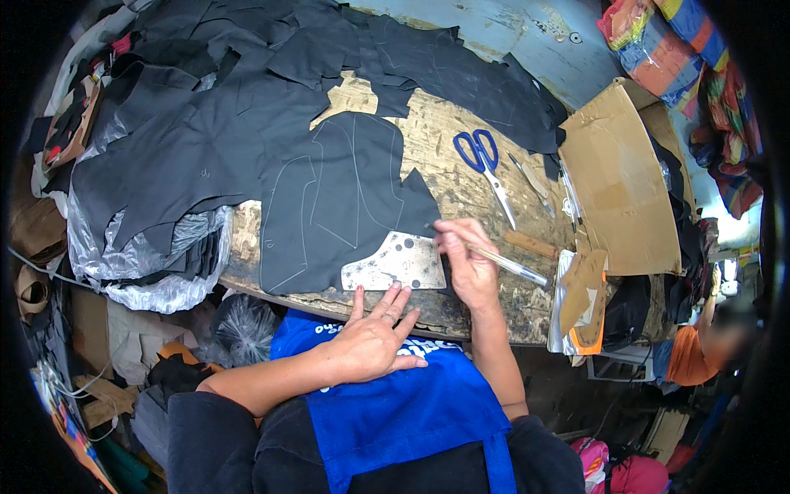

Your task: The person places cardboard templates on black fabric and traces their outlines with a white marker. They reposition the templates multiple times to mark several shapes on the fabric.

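Note:
On the worn wooden table lies a black leather piece (pixel 288 239) with pale outlines drawn on it. A light metal template (pixel 397 267) with dark round holes rests on its near right part. Fingertips of my left hand (pixel 374 333) press on the template's near edge, fingers spread. My right hand (pixel 471 263) is closed round a pen (pixel 516 267) with a clear barrel. The pen's tip reaches the leather beside the template's upper right edge, and its other end points right.
Blue-handled scissors (pixel 487 169) and a knife (pixel 533 185) lie beyond my right hand. Black leather sheets (pixel 239 74) cover the table's far and left parts. Brown card templates (pixel 583 300) and an open cardboard box (pixel 625 181) stand right. Another person (pixel 695 354) is at far right.

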`<state>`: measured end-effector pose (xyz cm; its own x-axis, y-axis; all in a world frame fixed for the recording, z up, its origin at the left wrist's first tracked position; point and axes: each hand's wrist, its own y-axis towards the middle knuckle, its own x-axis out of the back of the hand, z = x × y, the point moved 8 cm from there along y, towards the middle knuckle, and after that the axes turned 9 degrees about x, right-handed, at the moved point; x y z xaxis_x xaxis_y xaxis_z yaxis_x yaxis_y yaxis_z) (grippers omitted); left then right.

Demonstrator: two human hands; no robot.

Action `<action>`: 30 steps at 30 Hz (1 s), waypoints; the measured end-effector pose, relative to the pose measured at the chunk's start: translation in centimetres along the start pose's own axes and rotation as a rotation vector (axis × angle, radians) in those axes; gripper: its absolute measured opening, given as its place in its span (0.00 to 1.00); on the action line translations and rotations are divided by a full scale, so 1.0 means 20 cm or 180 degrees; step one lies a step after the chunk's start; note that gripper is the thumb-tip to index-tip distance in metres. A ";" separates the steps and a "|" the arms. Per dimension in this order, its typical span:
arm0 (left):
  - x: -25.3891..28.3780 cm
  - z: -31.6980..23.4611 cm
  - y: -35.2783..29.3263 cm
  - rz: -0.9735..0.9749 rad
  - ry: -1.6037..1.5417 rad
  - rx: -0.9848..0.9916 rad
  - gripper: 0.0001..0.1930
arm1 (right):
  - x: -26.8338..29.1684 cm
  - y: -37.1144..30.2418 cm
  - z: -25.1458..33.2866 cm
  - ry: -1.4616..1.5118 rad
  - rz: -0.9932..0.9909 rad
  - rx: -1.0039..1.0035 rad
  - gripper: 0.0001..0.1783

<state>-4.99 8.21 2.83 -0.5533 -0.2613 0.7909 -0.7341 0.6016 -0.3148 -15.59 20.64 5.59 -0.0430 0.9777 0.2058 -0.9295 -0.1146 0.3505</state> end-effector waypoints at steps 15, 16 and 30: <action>0.02 0.00 -0.01 -0.0019 -0.0310 -0.0189 0.39 | -0.55 -0.08 0.10 -0.0182 0.1521 0.0366 0.08; 0.01 0.00 -0.01 0.0033 -0.0388 -0.0161 0.38 | -0.56 -0.07 0.12 -0.0295 0.1569 0.0552 0.08; 0.06 0.01 0.00 -0.0369 -0.0138 -0.0235 0.35 | -0.60 0.00 0.12 -0.0737 0.1344 0.0358 0.06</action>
<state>-5.78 7.74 3.58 -0.4841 -0.3637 0.7958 -0.7641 0.6190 -0.1819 -14.14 8.53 5.24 -0.3130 0.7784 0.5442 -0.8026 -0.5231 0.2866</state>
